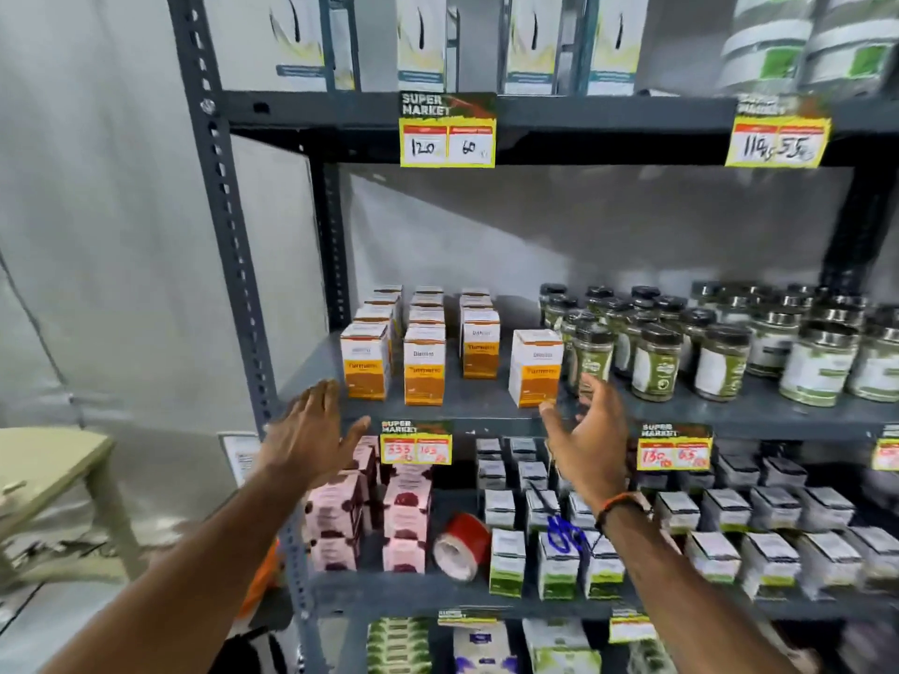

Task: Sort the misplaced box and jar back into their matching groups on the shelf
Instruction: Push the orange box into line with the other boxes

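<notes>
Both hands empty and spread open at frame centre, right hand [591,447] nearest the upright stray box [535,368], just above-left of its fingers [596,386], beside the jars [654,362] on the shelf [467,411].

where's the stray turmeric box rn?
Head view, middle shelf: the turmeric box stands apart, right of the box rows, beside the green-label jars, just above the right hand.

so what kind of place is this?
Most likely a supermarket aisle or its stockroom: a metal shelf rack carries "Super Market" price tags, with rows of orange turmeric boxes beside grouped spice jars.
</notes>
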Tool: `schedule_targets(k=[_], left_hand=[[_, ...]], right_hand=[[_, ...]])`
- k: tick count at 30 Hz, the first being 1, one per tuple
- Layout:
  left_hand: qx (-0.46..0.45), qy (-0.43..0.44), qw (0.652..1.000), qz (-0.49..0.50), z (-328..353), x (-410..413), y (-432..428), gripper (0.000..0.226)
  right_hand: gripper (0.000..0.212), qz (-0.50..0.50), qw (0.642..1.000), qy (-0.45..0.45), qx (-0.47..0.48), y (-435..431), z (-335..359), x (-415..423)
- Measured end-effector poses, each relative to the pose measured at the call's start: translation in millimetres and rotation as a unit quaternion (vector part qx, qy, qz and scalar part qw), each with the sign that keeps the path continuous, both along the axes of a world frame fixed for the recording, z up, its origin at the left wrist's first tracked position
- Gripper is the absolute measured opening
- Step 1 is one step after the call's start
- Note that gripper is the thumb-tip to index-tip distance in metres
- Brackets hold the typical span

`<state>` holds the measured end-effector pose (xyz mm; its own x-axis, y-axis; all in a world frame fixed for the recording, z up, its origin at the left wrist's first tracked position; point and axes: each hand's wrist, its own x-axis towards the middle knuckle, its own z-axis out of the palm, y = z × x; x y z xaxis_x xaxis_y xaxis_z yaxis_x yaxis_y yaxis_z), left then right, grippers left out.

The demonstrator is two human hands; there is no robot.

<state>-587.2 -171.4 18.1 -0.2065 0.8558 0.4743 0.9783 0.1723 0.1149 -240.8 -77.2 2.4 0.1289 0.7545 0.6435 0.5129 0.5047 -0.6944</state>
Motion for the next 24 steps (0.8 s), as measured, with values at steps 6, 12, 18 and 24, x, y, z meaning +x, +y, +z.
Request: schedule_targets(k=[6, 12, 18, 24], left_hand=[[0.003, 0.050, 0.999, -0.003, -11, -13, 10, 0.085], [-0.010, 0.053, 0.999, -0.006, -14, -16, 13, 0.092], [-0.017, 0.048, 0.999, -0.006, -17, -18, 14, 0.094], [-0.019, 0.030, 0.999, -0.010, -19, -19, 14, 0.093]], right_hand=[[0.074, 0.000, 0.997, -0.058, -0.052, 12, 8, -9], [0.059, 0.013, 0.993, -0.068, -0.097, 25, 27, -29], [0.066, 0.017, 0.991, -0.045, -0.121, 27, 31, -48], [0.076, 0.011, 0.989, -0.085, -0.119, 20, 31, -73]])
